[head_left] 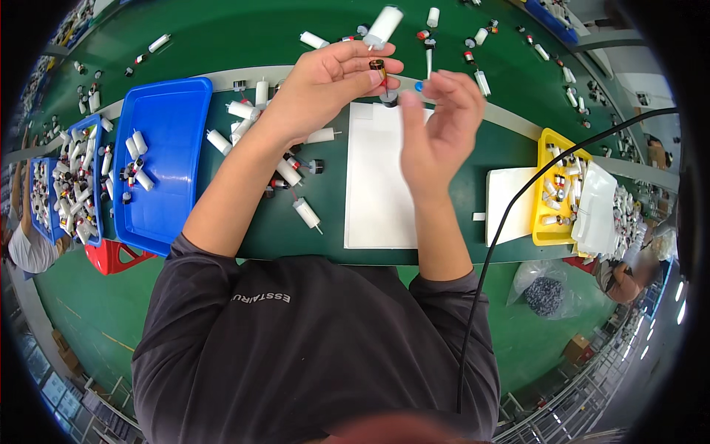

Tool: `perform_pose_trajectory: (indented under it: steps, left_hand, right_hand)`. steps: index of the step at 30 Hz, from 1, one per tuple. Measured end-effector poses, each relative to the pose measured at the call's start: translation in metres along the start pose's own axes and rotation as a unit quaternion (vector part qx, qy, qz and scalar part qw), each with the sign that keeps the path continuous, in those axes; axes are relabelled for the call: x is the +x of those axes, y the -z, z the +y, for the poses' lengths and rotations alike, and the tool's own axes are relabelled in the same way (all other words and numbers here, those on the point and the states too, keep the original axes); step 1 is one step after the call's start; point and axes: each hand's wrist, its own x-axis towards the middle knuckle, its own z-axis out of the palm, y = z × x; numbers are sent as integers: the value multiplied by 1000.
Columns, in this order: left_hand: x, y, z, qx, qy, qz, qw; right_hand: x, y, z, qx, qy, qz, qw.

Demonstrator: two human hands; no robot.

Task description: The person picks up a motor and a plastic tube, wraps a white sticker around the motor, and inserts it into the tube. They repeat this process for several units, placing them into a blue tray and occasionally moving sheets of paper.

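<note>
My left hand point(333, 85) is closed around a wired part with a large white cylinder point(384, 27), grey at its base. Between thumb and fingers shows a small dark, gold-banded cylinder point(378, 69). A round black-and-grey cap point(389, 97) hangs by a wire just below it. Close to the right, my right hand point(444, 126) is raised above a white sheet point(381, 185), its fingers smeared by motion. Next to its fingertips are a thin white stick point(429, 65) and a small blue piece point(418, 86); whether the hand holds either is unclear.
Several similar wired cylinders point(305, 212) lie left of the sheet, beside a blue tray point(159, 200). A yellow bin point(543, 192) of parts stands at right. A black cable point(510, 207) arcs across the right side. More parts lie on the green belt point(244, 37) beyond.
</note>
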Motion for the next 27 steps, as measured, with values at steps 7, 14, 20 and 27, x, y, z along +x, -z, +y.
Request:
perform_pose_trajectory:
  steps: [7, 14, 20, 27]
  left_hand:
    - [-2, 0, 3, 49, -25, -34, 998]
    - [-3, -1, -1, 90, -38, -61, 993]
    - [-5, 0, -1, 100, -33, -75, 992]
    - [-7, 4, 0, 101, -20, -97, 990]
  right_hand:
    - [16, 17, -18, 225, -277, -58, 932]
    - [20, 15, -19, 187, -347, -101, 913]
    - [19, 16, -19, 132, -343, -82, 926]
    - [17, 16, -19, 111, -330, -75, 934]
